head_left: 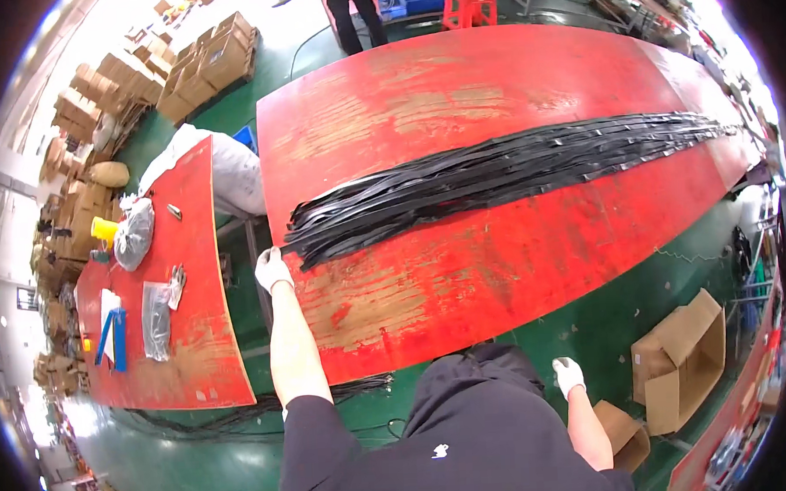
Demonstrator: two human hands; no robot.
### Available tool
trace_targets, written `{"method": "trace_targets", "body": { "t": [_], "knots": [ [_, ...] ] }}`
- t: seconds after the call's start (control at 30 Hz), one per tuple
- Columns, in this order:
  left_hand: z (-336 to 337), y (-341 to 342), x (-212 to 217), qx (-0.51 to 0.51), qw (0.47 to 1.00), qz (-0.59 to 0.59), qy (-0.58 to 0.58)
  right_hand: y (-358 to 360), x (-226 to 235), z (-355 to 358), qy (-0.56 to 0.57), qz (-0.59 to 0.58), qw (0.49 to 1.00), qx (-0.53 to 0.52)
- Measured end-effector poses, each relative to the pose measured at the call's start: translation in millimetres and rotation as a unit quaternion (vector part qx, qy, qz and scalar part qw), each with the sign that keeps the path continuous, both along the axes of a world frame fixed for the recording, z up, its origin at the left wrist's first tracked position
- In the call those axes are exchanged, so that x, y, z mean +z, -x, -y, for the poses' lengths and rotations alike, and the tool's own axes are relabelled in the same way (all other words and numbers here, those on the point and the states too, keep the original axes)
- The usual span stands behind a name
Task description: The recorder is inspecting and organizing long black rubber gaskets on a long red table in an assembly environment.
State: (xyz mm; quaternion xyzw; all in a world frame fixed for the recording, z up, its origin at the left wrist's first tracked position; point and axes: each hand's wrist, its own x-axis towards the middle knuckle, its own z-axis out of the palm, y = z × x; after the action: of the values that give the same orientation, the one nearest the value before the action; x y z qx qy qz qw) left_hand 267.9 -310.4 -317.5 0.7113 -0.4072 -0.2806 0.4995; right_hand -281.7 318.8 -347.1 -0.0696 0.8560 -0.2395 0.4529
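A long bundle of black flat strips [461, 185] lies lengthwise across the red worn table [516, 249]. At the bundle's left end, my left hand [272, 268] in a white glove is closed on the end of one black strip, by the table's left edge. My right hand [568, 375], also gloved, hangs beside my body off the table's near edge. Its fingers look loosely apart, and I see nothing in them.
A smaller red table [200, 342] stands left across a gap, carrying a plastic bag [135, 235], a clear packet [157, 322] and a blue tool [119, 341]. Open cardboard boxes [660, 365] sit on the right floor. A person [354, 15] stands beyond the table near a red stool [469, 7].
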Motion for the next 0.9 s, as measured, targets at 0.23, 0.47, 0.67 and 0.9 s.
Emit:
{"method": "trace_targets", "body": {
  "t": [0.23, 0.47, 0.67, 0.9],
  "knots": [
    [5.0, 59.1, 19.2, 0.074, 0.940, 0.292, -0.160, 29.4, 21.7, -53.8, -0.030, -0.007, 0.995, -0.094],
    [-119.9, 289.4, 9.2, -0.155, 0.888, 0.428, 0.062, 63.4, 1.9, -95.3, -0.022, -0.055, 0.983, -0.176],
    [-319.4, 570.5, -30.4, -0.543, 0.760, 0.316, 0.166, 95.2, -17.0, -144.0, -0.049, -0.062, 0.960, -0.269],
    [-358.9, 828.3, -46.0, -0.596, 0.683, 0.390, 0.162, 181.3, -52.4, -253.6, -0.095, 0.051, 0.884, -0.455]
  ]
}}
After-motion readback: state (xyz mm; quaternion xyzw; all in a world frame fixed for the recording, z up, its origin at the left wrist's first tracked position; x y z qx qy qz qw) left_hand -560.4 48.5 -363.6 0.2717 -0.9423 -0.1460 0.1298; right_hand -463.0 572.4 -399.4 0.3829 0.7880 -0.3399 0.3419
